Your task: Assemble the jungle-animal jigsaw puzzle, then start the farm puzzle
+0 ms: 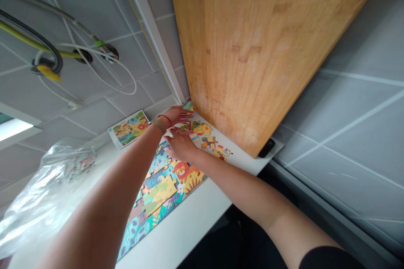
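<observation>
Jigsaw puzzle (pixel 160 193) part-joined on the worktop (pixel 195 214), both hands at its far end

A clear plastic bag (pixel 47 185) lies crumpled on the left; small coloured bits show at its far end, too blurred to identify. The left hand (pixel 179 114) has its fingers slightly spread at a puzzle piece (pixel 188 107) near the wooden board (pixel 252 50); any grip is unclear. The right hand (pixel 181 145) bends its fingers over the puzzle, their opening and hold impossible to tell.

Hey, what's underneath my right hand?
Your bare right hand is over part of the flat, multicoloured jigsaw puzzle; joined pieces show beside it, but the spot directly beneath is covered.
</observation>
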Available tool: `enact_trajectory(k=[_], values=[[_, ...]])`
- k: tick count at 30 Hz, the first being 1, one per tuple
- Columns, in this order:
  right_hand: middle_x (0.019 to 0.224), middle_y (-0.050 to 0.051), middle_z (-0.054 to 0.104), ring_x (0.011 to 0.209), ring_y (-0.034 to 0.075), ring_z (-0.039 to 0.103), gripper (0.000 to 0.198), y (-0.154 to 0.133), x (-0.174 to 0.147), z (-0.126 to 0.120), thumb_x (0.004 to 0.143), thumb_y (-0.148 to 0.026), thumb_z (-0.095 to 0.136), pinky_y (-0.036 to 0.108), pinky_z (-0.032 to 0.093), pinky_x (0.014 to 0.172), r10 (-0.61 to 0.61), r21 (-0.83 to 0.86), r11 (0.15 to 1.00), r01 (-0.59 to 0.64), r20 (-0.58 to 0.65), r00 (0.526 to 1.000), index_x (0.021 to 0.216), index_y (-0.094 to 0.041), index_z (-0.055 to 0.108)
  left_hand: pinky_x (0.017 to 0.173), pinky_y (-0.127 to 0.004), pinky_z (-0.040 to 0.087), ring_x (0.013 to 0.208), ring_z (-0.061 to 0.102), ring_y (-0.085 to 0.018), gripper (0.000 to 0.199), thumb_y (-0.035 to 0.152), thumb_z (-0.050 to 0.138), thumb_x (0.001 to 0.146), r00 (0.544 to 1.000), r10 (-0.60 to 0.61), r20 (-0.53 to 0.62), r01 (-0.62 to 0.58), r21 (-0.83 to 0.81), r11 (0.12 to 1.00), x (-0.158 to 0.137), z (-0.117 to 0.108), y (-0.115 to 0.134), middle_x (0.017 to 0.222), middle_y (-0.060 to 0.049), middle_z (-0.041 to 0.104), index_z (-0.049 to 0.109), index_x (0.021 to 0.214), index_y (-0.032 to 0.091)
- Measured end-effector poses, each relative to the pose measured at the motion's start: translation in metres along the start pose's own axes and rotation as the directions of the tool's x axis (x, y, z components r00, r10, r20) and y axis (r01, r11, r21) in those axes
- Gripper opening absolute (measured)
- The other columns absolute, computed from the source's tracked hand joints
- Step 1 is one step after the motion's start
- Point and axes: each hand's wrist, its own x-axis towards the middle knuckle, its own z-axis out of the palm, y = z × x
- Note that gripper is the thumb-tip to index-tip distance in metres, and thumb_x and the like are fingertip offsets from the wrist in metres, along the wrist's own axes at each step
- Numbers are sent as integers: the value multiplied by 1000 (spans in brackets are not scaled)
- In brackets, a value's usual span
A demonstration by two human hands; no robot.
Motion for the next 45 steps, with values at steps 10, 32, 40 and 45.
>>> enact_trajectory(k=[10, 32, 40, 45], values=[[147, 14, 61, 139, 33, 52, 40, 2, 1, 1, 98, -35, 65, 49, 42, 116, -19, 47, 999, 15, 86, 996, 134, -20, 69, 77, -35, 66, 96, 81, -29, 36, 12, 76, 85, 995, -48, 89, 63, -169, 984, -57, -47, 9, 103, -15, 81, 68, 119, 16], [134, 12, 69, 128, 30, 59, 39, -52, -9, 0, 98, -28, 65, 50, 45, 117, -361, 341, 887, 312, 89, 928, 136, -21, 71, 52, -33, 60, 67, 76, -23, 49, 57, 78, 80, 834, -179, -522, 118, -148, 982, -429, -34, -171, 83, -5, 77, 65, 116, 28], [142, 15, 68, 140, 29, 56, 32, -124, -24, 34, 101, -20, 61, 51, 41, 125, -637, 428, 739, 521, 190, 747, 130, -16, 73, 39, -28, 52, 51, 68, -18, 33, 53, 74, 83, 781, -133, -611, 81, -112, 990, -408, -39, -189, 77, -1, 72, 64, 97, 26], [143, 14, 68, 139, 31, 59, 31, -118, -28, 42, 103, -22, 59, 52, 48, 121, -642, 413, 738, 533, 190, 743, 129, -17, 75, 43, -24, 45, 45, 61, -13, 27, 49, 65, 92, 784, -7, -621, 43, 43, 998, -401, -41, -195, 70, 1, 69, 66, 92, 22]])
